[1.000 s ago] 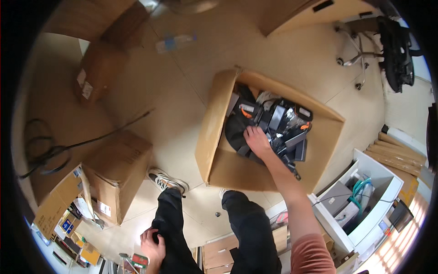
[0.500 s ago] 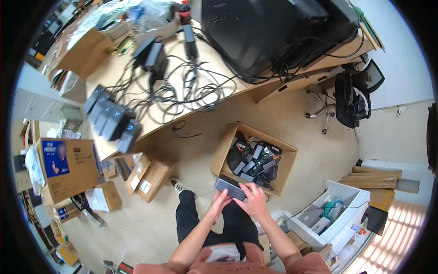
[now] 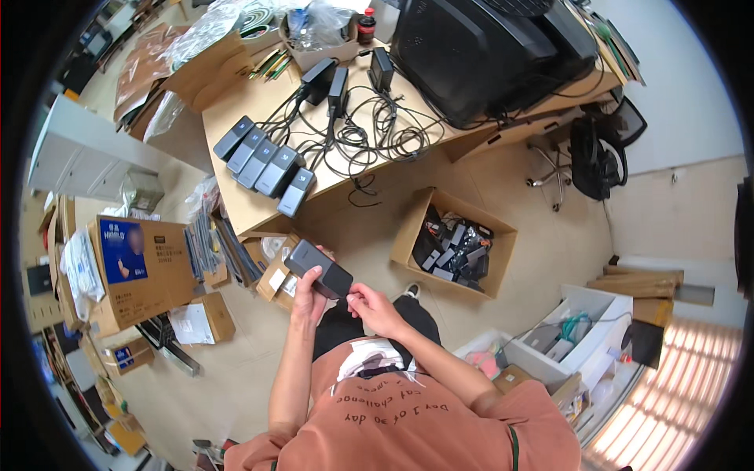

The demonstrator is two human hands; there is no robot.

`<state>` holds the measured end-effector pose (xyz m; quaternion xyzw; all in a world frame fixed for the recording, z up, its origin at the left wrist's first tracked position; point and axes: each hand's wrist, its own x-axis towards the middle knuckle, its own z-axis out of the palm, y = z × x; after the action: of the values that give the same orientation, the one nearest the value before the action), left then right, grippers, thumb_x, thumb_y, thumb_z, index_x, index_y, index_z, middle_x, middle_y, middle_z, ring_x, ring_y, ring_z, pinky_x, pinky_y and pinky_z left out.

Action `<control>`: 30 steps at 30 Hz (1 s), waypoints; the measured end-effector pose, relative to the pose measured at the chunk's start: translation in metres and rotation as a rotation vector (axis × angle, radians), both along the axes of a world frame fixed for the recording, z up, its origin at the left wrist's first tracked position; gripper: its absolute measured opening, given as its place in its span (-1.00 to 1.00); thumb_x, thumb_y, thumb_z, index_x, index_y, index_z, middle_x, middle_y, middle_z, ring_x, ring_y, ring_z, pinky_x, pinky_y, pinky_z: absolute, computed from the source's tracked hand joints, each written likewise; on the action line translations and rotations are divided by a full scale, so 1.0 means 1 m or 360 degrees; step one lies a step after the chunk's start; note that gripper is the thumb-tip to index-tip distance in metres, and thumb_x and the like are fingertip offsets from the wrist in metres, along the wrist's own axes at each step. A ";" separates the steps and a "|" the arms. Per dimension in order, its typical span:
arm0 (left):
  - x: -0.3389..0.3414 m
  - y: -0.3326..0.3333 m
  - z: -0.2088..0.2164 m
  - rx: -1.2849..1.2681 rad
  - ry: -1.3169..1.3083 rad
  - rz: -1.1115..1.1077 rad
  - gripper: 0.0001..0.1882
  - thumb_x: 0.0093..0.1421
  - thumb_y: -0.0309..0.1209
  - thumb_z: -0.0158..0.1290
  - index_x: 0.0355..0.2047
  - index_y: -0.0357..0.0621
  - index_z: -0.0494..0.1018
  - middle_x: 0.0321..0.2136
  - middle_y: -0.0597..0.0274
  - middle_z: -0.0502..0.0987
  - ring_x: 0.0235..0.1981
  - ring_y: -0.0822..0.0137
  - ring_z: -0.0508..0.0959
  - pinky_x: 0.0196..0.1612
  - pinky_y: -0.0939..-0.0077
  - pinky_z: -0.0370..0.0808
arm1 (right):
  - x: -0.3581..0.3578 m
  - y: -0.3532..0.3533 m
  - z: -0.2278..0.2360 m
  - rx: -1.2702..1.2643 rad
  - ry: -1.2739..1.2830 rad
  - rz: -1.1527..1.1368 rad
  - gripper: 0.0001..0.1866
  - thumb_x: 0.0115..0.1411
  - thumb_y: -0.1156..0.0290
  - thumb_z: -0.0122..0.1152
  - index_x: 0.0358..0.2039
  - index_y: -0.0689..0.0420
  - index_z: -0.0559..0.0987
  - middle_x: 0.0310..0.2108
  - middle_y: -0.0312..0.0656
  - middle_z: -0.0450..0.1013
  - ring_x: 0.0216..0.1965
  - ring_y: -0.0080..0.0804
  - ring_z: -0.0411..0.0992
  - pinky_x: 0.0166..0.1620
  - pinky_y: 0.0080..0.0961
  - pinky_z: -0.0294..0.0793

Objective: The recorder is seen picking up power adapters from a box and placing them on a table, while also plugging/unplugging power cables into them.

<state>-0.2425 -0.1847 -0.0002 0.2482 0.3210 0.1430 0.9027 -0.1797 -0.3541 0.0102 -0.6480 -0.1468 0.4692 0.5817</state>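
Note:
My left hand (image 3: 310, 292) grips a dark grey, rounded power bank (image 3: 320, 269) in front of my body, its thumb across the top. My right hand (image 3: 378, 312) is closed, its fingertips pinched at the power bank's near right end; whether they also hold something small there is hidden. Several similar power banks (image 3: 267, 166) lie in a row on the desk (image 3: 236, 206) ahead. Black cables (image 3: 357, 145) run from them in loose coils towards black power adapters (image 3: 338, 90).
An open cardboard box (image 3: 408, 250) of dark devices and cables stands on the floor to the right. Beyond the cables sits a large black case (image 3: 471, 71). Cardboard boxes (image 3: 169, 263) stand at the left; an open white drawer (image 3: 601, 334) is at the right.
Both hands have moved left and up with the power bank, away from the cardboard box and nearer the desk. My view has shifted too; the right hand now grips only its end.

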 end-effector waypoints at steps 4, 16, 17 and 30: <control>0.020 0.011 0.003 -0.0190 -0.0098 -0.0188 -0.29 0.09 -0.34 0.22 0.27 -0.10 0.29 -0.08 0.11 0.50 -0.02 0.25 0.52 0.13 0.22 0.50 | 0.000 0.007 0.000 -0.0148 0.0200 -0.0160 -0.77 0.41 0.31 0.08 -0.10 0.22 0.49 -0.41 -0.31 0.49 -0.41 -0.66 0.41 -0.35 -0.62 0.39; 0.098 0.066 0.023 -0.0243 0.0254 0.0229 -0.58 0.22 -0.14 0.12 -0.01 -0.11 0.43 -0.17 0.15 0.57 -0.10 0.22 0.57 0.01 0.15 0.56 | 0.087 0.028 0.043 0.0458 0.0723 -0.1040 -0.78 0.43 0.34 -0.01 -0.04 0.19 0.46 -0.56 -0.50 0.12 -0.63 -0.79 0.01 -0.56 -0.76 -0.03; 0.106 0.064 0.023 -0.0210 0.0277 0.0207 -0.57 0.23 -0.15 0.12 0.01 -0.10 0.41 -0.14 0.16 0.56 -0.07 0.22 0.57 0.05 0.13 0.53 | 0.103 0.042 0.032 0.0426 0.0752 -0.1023 -0.78 0.43 0.33 0.02 -0.04 0.18 0.46 -0.53 -0.50 0.15 -0.62 -0.81 0.01 -0.56 -0.76 -0.04; 0.106 0.080 -0.017 -0.0450 0.0871 0.0680 -0.59 0.14 -0.23 0.20 -0.02 0.07 0.39 -0.04 0.34 0.46 0.11 0.29 0.43 0.17 0.15 0.33 | 0.242 0.158 -0.050 0.0283 0.0542 -0.1030 -0.88 0.42 0.45 0.03 -0.08 0.17 0.45 -0.46 -0.40 0.37 -0.56 -0.70 0.22 -0.48 -0.71 0.21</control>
<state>-0.1365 -0.1051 -0.0171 0.0774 0.6115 0.2108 0.7587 0.0621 -0.1961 -0.0401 -0.5205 0.1240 0.3476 0.7700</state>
